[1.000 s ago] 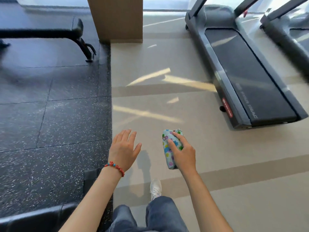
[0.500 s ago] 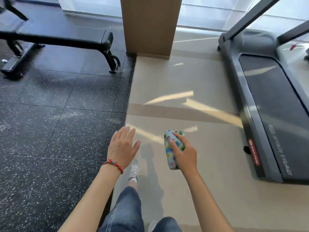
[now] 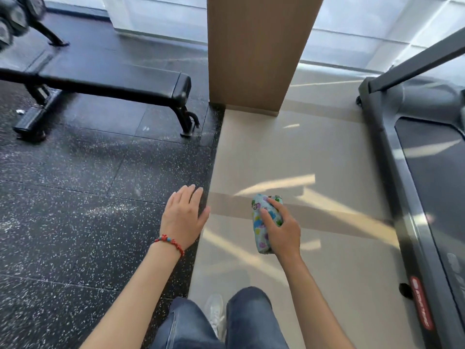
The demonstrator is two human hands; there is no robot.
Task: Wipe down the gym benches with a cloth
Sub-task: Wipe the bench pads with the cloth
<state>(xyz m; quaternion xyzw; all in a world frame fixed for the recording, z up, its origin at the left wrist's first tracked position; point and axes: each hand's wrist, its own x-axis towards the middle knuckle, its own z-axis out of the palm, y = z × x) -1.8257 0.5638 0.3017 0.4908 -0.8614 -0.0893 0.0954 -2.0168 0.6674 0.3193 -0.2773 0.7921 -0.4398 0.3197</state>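
Observation:
A flat black gym bench [image 3: 105, 80] stands on the dark speckled rubber floor at the upper left, well ahead of me. My right hand [image 3: 281, 230] grips a folded cloth [image 3: 261, 222], pale blue with coloured flower prints, held out in the air over the beige floor. My left hand [image 3: 182, 217] hovers beside it with straight fingers, palm down, holding nothing; a red bead bracelet sits on its wrist. Both hands are far short of the bench.
A wooden pillar [image 3: 256, 51] rises just right of the bench's end. A treadmill [image 3: 422, 185] runs along the right side. Dumbbells [image 3: 15, 18] show blurred at the top left. My legs and a white shoe [image 3: 216, 313] are at the bottom.
I have walked forward and turned left: the bench and pillar have come closer and larger, the treadmill has slid right. My hands keep the same pose, the cloth still gripped.

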